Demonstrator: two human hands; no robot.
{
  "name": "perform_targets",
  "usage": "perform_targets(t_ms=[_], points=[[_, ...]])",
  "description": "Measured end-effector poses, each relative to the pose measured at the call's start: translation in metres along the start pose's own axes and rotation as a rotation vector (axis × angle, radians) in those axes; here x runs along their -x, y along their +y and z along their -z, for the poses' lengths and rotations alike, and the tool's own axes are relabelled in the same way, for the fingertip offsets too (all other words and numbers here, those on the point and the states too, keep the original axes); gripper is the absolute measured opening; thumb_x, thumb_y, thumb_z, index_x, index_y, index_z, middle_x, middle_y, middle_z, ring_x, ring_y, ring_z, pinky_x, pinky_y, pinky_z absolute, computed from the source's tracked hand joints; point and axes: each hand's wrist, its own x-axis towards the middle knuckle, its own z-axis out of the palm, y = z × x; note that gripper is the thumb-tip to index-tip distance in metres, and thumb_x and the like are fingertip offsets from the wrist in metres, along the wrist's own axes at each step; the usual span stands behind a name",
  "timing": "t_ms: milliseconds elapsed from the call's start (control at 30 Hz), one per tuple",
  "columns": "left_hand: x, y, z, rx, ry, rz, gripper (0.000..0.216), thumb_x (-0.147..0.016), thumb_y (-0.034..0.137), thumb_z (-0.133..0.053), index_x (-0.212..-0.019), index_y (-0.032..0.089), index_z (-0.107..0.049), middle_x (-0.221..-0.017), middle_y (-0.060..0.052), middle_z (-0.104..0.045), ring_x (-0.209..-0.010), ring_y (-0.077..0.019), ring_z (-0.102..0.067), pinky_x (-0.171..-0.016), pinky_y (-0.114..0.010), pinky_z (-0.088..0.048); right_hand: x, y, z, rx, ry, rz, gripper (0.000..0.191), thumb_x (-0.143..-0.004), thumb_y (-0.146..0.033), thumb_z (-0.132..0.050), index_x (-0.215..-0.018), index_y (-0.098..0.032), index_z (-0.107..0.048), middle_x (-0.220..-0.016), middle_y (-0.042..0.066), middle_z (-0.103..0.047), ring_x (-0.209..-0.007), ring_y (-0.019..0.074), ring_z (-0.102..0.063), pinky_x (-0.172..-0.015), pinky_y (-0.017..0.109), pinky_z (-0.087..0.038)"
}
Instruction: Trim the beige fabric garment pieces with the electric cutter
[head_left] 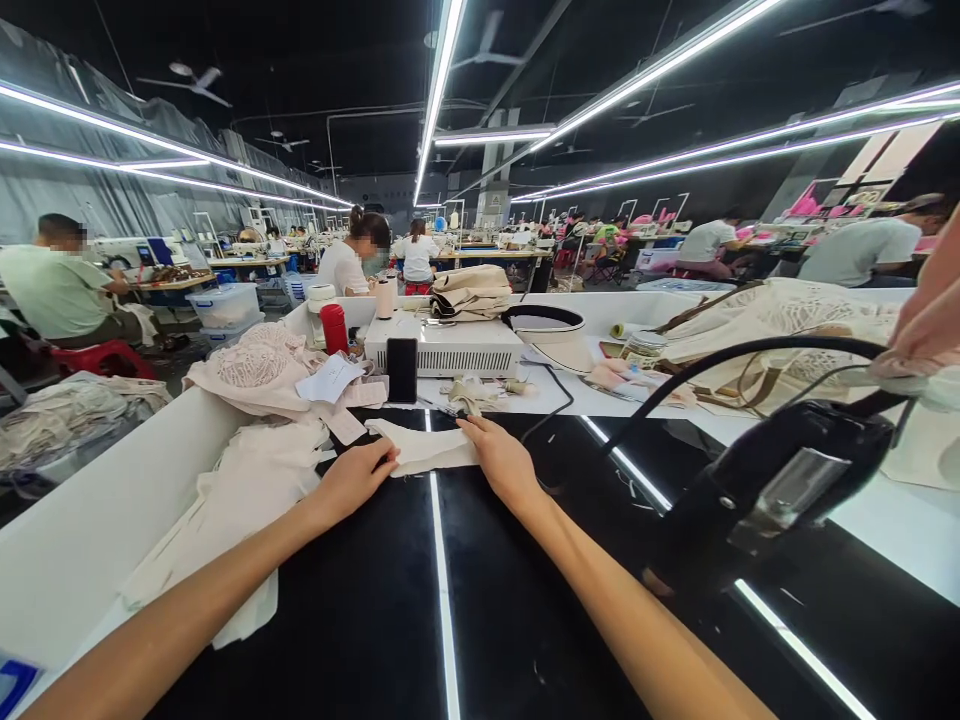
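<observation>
On the shiny black table (360, 620), seen from the head camera, both hands rest on a small piece of cream cloth (427, 447). The left hand (356, 478) has its fingers curled down onto the near left edge of the cloth, pressing it and maybe pinching it; I cannot tell if the fingers close around it. The right hand (501, 462) lies flat, fingers out straight, on the right end of the cloth. It looks like the two hands hold the cloth still and smooth so it does not slide on the slick top.

The cloth is thin, soft and pale, shaped like a long strip with a bumpy edge.

Just past the fingertips stands a dark phone (402, 369), leaning upright against a white metal box (450, 350). To the left of the left fingers is a soft heap of pink lacy fabric (259, 375) with a paper tag on top, and behind it a red cup (334, 328). To the right of the right fingers hangs a big black iron-like tool (772, 480) with a bendy black cable (720, 358). Far to the right, another person's arm (930, 320) reaches in over more cream cloth.
</observation>
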Motion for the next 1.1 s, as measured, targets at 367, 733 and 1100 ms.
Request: perform_targets(t_ms=[367, 733, 1100], points=[[0.013, 0.006, -0.016, -0.164, -0.028, -0.067, 0.019, -0.101, 0.032, -0.047, -0.102, 0.024, -0.064, -0.113, -0.008, -0.075, -0.107, -0.0297, -0.072, -0.091, -0.039, -0.054, 0.006, -0.003, -0.007, 0.140, -0.042, -0.006, 0.028, -0.104, -0.034, -0.068, -0.129, -0.019, -0.068, -0.139, 0.011, -0.066, -0.123, 0.0269, -0.067, -0.105, 0.050, -0.059], [-0.013, 0.012, -0.006, -0.288, 0.118, -0.191, 0.054, -0.106, 0.049, -0.027, -0.114, 0.019, -0.071, -0.122, -0.013, -0.074, -0.121, -0.0324, -0.067, -0.114, -0.049, -0.047, 0.003, -0.029, 0.001, 0.136, 0.045, 0.048, 0.027, -0.104, -0.032, -0.067, -0.128, -0.019, -0.068, -0.134, 0.010, -0.068, -0.122, 0.0267, -0.067, -0.104, 0.050, -0.059], [-0.041, -0.007, -0.062, -0.390, -0.056, 0.027, 0.063, -0.103, 0.039, -0.034, -0.153, 0.011, -0.057, -0.164, -0.021, -0.047, -0.156, -0.0407, -0.040, -0.122, -0.067, -0.035, 0.010, -0.022, -0.021, 0.131, -0.023, -0.015, 0.030, -0.104, -0.035, -0.068, -0.128, -0.016, -0.067, -0.129, 0.010, -0.070, -0.113, 0.0249, -0.071, -0.096, 0.046, -0.062]])
